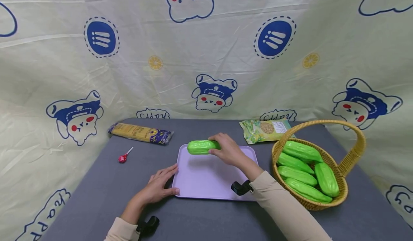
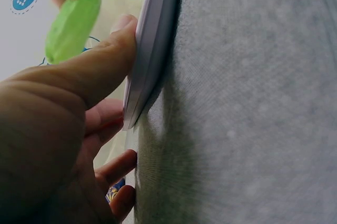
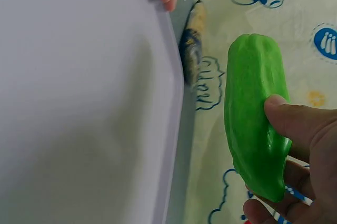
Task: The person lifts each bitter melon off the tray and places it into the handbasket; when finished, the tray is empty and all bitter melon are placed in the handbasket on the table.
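Note:
My right hand (image 1: 228, 149) holds a bright green, ridged, cucumber-like vegetable (image 1: 200, 147) by one end, between thumb and fingers. It hangs over the far part of a lilac tray (image 1: 213, 185), lying crosswise, and a shadow falls on the tray below. In the right wrist view the thumb presses on the vegetable's (image 3: 254, 103) side, with the fingers partly hidden behind it. Fingers fairly straight, my left hand (image 1: 158, 186) rests at the tray's left edge. The left wrist view shows its thumb and a fingertip against the tray's rim (image 2: 150, 50).
Right of the tray stands a wicker basket (image 1: 342, 194) with a tall handle, holding several similar green vegetables (image 1: 297, 176). At the back lie a yellow-and-blue packet (image 1: 140, 132) on the left and a green packet (image 1: 264, 130) on the right. A red lollipop (image 1: 123, 158) lies left.

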The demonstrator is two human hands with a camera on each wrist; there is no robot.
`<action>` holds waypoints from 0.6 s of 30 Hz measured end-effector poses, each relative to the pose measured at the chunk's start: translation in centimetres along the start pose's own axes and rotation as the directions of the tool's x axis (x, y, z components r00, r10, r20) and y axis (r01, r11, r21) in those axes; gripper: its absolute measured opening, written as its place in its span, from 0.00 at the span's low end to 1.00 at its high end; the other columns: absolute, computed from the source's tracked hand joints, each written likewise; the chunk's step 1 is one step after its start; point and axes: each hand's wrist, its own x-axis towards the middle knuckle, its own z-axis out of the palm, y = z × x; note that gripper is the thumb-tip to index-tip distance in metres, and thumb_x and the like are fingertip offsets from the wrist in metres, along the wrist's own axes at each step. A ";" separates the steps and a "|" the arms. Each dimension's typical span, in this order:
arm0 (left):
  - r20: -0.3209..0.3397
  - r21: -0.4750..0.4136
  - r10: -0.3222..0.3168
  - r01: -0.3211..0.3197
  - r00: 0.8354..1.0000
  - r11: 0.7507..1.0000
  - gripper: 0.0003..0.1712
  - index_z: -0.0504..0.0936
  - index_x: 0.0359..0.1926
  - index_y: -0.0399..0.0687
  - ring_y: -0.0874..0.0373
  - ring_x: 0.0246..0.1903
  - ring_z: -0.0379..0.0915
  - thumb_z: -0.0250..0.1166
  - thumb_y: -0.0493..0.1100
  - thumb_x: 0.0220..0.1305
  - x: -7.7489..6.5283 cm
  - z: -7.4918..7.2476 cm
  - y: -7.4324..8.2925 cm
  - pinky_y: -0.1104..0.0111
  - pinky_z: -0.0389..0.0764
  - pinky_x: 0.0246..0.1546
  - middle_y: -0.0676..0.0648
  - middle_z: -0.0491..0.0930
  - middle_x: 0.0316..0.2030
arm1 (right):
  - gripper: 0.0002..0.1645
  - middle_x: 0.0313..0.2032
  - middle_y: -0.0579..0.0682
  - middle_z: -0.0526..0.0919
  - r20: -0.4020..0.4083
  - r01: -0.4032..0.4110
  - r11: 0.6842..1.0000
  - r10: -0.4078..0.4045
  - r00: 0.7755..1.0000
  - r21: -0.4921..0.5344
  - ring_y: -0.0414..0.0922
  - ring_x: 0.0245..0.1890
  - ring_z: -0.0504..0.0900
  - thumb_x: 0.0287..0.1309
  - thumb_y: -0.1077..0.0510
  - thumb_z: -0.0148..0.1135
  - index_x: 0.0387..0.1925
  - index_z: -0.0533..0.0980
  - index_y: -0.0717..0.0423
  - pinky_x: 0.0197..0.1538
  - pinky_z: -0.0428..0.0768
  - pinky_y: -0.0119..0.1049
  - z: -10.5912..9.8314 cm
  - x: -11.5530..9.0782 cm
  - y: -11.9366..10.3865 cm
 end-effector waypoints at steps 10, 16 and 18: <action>0.018 -0.011 -0.018 0.018 1.000 1.000 0.45 0.61 0.70 0.48 0.41 0.68 0.51 0.67 0.57 0.55 0.0 0.1 -0.2 0.40 0.53 0.59 0.48 0.54 0.73 | 0.26 0.49 0.50 0.79 -0.080 0.063 0.998 -0.065 0.995 -0.020 0.47 0.49 0.74 0.53 0.50 0.68 0.53 0.76 0.53 0.49 0.73 0.43 -2.6 -2.7 -1.2; 0.026 -0.014 -0.032 0.032 0.999 0.999 0.45 0.60 0.70 0.49 0.42 0.68 0.51 0.66 0.57 0.55 0.1 0.0 -0.1 0.39 0.51 0.60 0.49 0.54 0.73 | 0.25 0.49 0.49 0.79 -0.122 0.072 0.997 -0.073 0.990 -0.015 0.45 0.47 0.73 0.52 0.53 0.68 0.53 0.75 0.52 0.47 0.74 0.42 -4.2 -4.6 -1.2; 0.026 -0.013 -0.026 0.027 0.999 1.000 0.45 0.60 0.70 0.48 0.41 0.68 0.51 0.66 0.57 0.55 0.2 0.1 -0.2 0.38 0.51 0.60 0.49 0.54 0.73 | 0.25 0.49 0.48 0.78 -0.131 0.074 0.997 -0.076 0.988 -0.018 0.44 0.47 0.74 0.52 0.53 0.68 0.53 0.75 0.51 0.46 0.75 0.41 -4.7 -5.3 -1.1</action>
